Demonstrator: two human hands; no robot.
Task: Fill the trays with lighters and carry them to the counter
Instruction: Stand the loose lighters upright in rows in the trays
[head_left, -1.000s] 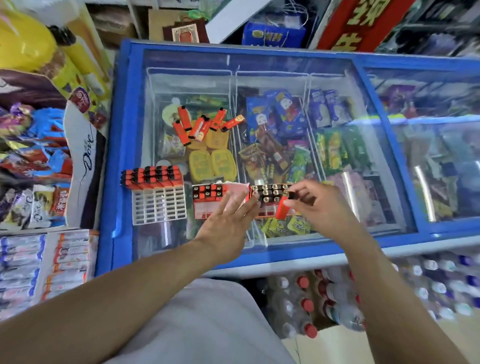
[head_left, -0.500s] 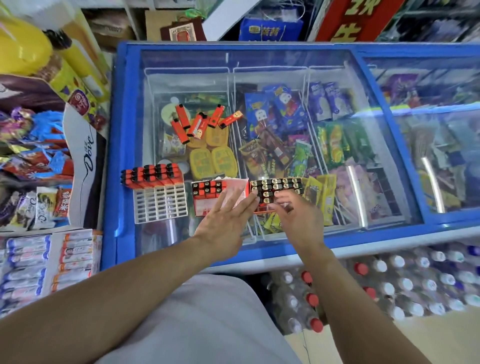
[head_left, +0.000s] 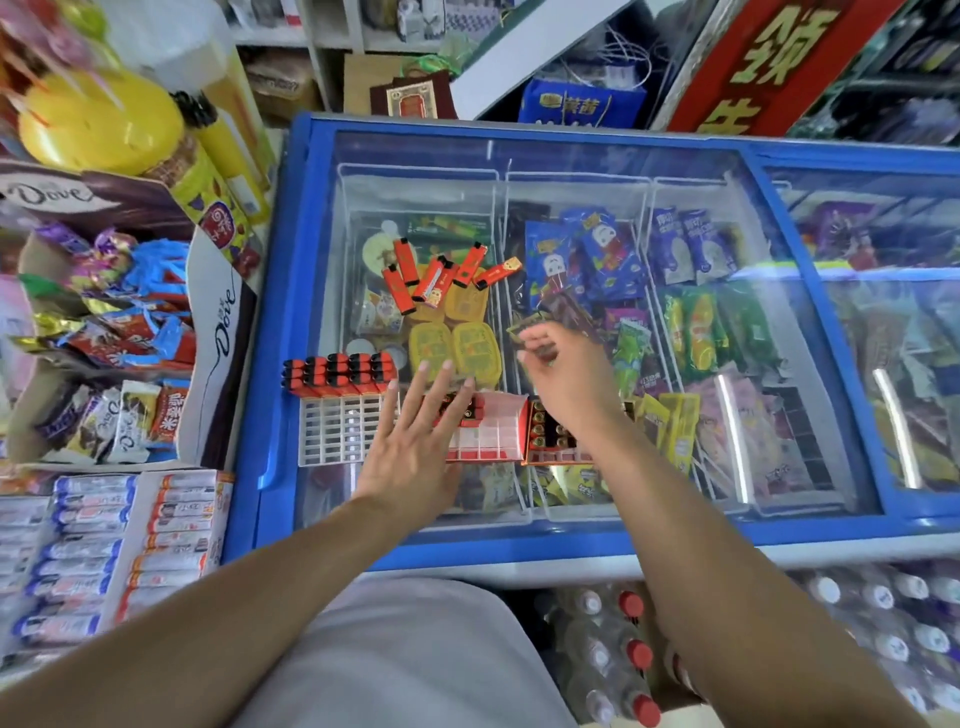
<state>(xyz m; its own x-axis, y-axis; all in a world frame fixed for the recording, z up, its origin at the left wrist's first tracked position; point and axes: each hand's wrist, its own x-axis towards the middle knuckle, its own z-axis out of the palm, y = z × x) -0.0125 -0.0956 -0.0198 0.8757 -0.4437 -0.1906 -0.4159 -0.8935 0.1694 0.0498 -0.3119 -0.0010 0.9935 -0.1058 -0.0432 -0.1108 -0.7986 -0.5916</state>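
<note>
While the glass-topped chest freezer (head_left: 280, 332) serves as the worktop, three lighter trays sit in a row along its near edge. Largest is the white grid tray (head_left: 340, 434) at the left, with one back row of red lighters (head_left: 340, 370) standing in it and the rest of its slots bare. Beside it the middle tray (head_left: 488, 434) holds a few lighters at its far left corner, and the left hand (head_left: 415, 441) rests flat on it, fingers spread and straight, steadying it. Touching that one on the right, the right-hand tray (head_left: 553, 441) appears nearly full, though the right forearm hides part of it.

A second ago the right hand (head_left: 566, 374) pinched a lighter at this tray; half a second ago it was pressing down there. Now it has lifted clear and reaches toward the far side with fingers loosely curled, holding nothing. That suggests the lighter was seated and another is wanted.

Smallest are the loose lighters (head_left: 441, 275), a handful scattered on the glass well beyond the trays. Filling looks far from finished, and carrying has not begun.
</note>
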